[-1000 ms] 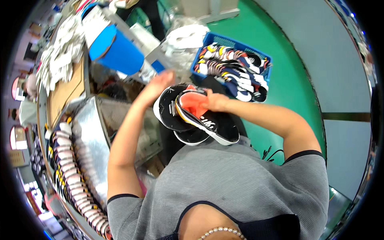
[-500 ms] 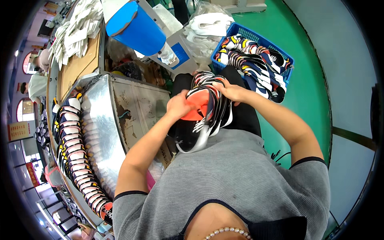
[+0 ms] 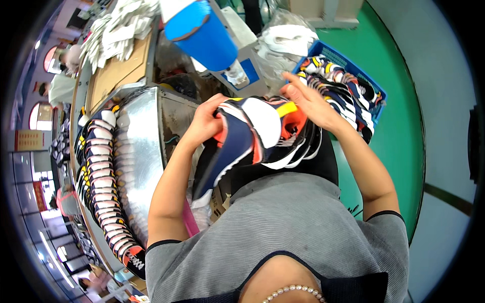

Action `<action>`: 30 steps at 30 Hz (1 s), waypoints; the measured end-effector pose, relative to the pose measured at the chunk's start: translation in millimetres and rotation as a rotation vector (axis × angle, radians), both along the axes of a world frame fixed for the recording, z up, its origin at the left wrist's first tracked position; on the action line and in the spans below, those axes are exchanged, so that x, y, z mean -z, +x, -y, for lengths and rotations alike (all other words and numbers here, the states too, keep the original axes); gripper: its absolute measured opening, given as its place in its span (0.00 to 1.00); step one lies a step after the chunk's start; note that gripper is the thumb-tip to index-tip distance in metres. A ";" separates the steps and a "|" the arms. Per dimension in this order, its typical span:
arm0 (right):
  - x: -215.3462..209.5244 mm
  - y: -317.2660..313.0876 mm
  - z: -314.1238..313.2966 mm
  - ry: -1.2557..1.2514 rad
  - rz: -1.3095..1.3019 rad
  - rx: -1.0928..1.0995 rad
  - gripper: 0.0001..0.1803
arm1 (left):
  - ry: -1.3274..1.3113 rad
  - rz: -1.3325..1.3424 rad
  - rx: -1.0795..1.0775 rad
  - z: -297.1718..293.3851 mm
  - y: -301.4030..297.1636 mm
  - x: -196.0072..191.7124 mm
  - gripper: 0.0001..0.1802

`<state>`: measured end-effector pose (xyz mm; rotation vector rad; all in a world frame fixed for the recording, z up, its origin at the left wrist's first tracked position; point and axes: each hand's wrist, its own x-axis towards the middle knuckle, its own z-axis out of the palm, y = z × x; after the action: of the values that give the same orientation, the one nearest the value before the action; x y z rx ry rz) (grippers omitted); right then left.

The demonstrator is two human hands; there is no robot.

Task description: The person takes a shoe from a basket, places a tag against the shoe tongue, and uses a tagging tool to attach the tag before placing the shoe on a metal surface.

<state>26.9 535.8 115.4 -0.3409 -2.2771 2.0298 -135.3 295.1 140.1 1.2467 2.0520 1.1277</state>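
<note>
Grasping navy-white shoe upper (image 3: 236,139), frame centre: left hand (image 3: 207,120); right hand (image 3: 310,103) alongside, unclenched. Slippage possible from one-sided support.

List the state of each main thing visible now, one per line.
Left hand: gripping a shoe upper
Right hand: open, fingers extended
Shoe upper: held, navy side facing up
Blue crate: loaded with uppers
Row of uppers: overlapping, beside metal surface
White pieces: heaped loosely

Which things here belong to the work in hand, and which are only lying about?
Likely in the work:
left hand, gripping shoe upper
right hand
blue crate of uppers
row of uppers

Likely lying about:
cardboard
white pieces
</note>
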 end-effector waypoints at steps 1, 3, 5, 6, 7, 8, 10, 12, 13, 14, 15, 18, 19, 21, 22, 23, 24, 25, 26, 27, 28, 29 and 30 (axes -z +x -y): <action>-4.0 -13.7 7.9 -0.230 -0.078 -0.224 0.34 | -0.023 -0.131 -0.056 -3.8 4.5 -8.5 0.16; -9.5 -38.5 42.0 -0.462 -0.038 -0.104 0.34 | -0.038 -0.423 -0.273 -5.0 10.8 -15.5 0.17; 2.3 -57.4 57.1 -0.463 -0.062 0.005 0.31 | 0.045 -0.809 -0.478 0.1 11.4 -17.9 0.23; 2.8 -59.9 62.6 -0.370 -0.041 0.063 0.25 | 0.064 -1.001 -0.590 5.0 19.4 -19.8 0.24; -3.2 -67.0 61.6 -0.388 -0.042 0.072 0.24 | 0.025 -0.968 -0.647 16.6 25.1 -18.2 0.26; -6.9 -72.5 64.5 -0.411 -0.032 0.072 0.23 | 0.001 -0.482 -0.706 32.6 34.3 -14.4 0.21; 2.1 -86.2 72.3 -0.480 0.057 -0.027 0.21 | 0.361 0.839 -0.826 42.5 55.8 29.8 0.14; 37.9 -94.7 80.0 -0.467 0.174 -0.131 0.20 | 0.483 1.225 -0.893 36.4 78.9 63.0 0.18; 48.7 -87.4 85.0 -0.549 0.238 -0.115 0.21 | 0.588 1.277 -0.859 40.7 78.5 74.0 0.19; 62.1 -80.8 82.7 -0.622 0.278 -0.102 0.19 | 0.677 1.345 -0.816 41.4 79.9 87.7 0.20; 62.2 -72.0 86.0 -0.804 0.285 -0.111 0.19 | 0.788 1.407 -0.785 41.8 83.6 88.1 0.21; 47.7 -52.4 83.9 -0.972 0.175 -0.144 0.21 | 0.989 1.449 -0.576 70.2 86.0 65.9 0.26; 49.5 -51.6 85.8 -0.923 0.095 -0.138 0.22 | 1.080 1.535 -0.529 76.8 87.7 53.1 0.27; 51.1 -50.1 82.6 -0.807 -0.018 -0.035 0.22 | 0.989 1.435 -0.404 81.8 83.8 26.5 0.30; 50.2 -57.7 77.2 -0.720 -0.047 0.045 0.22 | 0.966 1.385 -0.329 82.8 81.1 5.7 0.32; 48.5 -63.6 69.1 -0.495 -0.046 0.071 0.22 | 0.967 1.356 -0.278 93.0 72.7 9.8 0.33; 47.8 -68.2 63.0 -0.275 -0.040 0.097 0.21 | 0.956 1.338 -0.238 100.0 61.6 12.5 0.33; 45.5 -75.1 61.2 0.109 -0.178 0.081 0.19 | 0.944 1.320 -0.197 106.7 50.3 14.9 0.34; 33.4 -81.9 66.2 0.144 -0.170 0.022 0.18 | 0.717 1.231 -0.485 107.0 45.1 3.2 0.30; 12.8 -88.9 78.5 0.177 -0.163 -0.042 0.18 | 0.554 1.050 -0.622 101.9 46.1 1.6 0.27; -0.3 -98.5 88.1 0.212 -0.164 -0.099 0.17 | 0.390 0.856 -0.739 92.7 45.8 -0.1 0.25; -2.1 -106.7 92.4 0.323 -0.227 -0.104 0.22 | 0.365 0.881 -0.876 89.0 44.9 -0.9 0.24; -4.2 -112.9 92.3 0.341 -0.150 -0.176 0.23 | 0.403 0.858 -0.851 85.5 41.4 -3.9 0.24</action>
<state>-86.0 443.5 119.6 0.0354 -2.5701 1.6204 -93.8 209.6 144.0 -0.1396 1.6650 2.0511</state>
